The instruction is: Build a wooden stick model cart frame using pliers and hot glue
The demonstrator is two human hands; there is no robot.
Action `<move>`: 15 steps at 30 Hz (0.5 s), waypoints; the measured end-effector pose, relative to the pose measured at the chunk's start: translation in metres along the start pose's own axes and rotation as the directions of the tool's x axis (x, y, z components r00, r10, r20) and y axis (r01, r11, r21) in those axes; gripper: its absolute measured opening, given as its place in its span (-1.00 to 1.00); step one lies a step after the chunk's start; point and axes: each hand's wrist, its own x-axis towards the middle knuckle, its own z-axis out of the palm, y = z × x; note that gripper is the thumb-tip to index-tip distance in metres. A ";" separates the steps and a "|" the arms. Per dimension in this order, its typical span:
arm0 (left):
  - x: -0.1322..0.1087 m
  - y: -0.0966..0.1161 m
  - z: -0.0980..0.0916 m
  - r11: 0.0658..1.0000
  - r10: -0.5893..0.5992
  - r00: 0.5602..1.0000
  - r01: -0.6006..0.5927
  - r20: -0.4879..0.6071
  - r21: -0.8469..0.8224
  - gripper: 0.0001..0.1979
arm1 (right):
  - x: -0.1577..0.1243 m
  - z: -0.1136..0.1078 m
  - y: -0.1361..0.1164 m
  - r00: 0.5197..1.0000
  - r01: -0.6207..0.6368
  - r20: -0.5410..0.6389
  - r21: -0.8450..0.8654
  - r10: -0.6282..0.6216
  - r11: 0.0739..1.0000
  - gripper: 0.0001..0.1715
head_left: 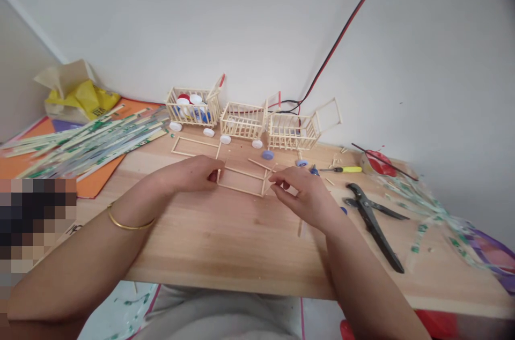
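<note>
A small open frame of thin wooden sticks [241, 190] stands on the table in front of me. My left hand [197, 172] is closed at its left end, with the fingertips partly hidden behind the hand. At the right end, my right hand [300, 190] pinches a thin wooden stick [274, 170] by the frame's corner. A loose stick [257, 163] lies just behind. Farther back on the left, a flat stick rectangle [197, 140] rests on the wood.
Three miniature stick carts [193, 106] stand along the wall, the left one filled with bottle caps. Wrapped chopsticks [100, 139] lie left on orange sheets [94, 179]. To the right are pliers [372, 222], a yellow-handled tool [348, 169], a red-topped container [378, 163] and torn wrappers [434, 211].
</note>
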 end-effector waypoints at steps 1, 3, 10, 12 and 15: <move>0.000 0.000 0.000 1.000 -0.003 1.000 0.003 0.003 -0.003 -0.87 | 0.000 0.000 0.000 1.000 0.002 -0.001 -0.001 -0.002 1.000 -0.86; 0.000 0.000 0.000 1.000 -0.008 1.000 0.008 0.011 -0.004 -0.88 | 0.000 0.000 0.000 1.000 0.003 -0.003 -0.004 -0.003 1.000 -0.86; -0.001 0.004 -0.002 1.000 -0.005 1.000 0.005 0.005 0.002 -0.88 | -0.001 0.002 0.000 1.000 -0.020 0.006 -0.003 0.020 1.000 -0.82; -0.001 0.005 -0.002 1.000 -0.012 1.000 0.012 0.008 0.000 -0.89 | -0.001 0.002 0.000 1.000 -0.015 -0.001 0.001 0.015 1.000 -0.81; 0.000 0.004 -0.002 1.000 -0.014 1.000 0.014 0.013 -0.002 -0.91 | -0.001 0.002 0.000 1.000 -0.015 -0.010 0.009 0.015 1.000 -0.81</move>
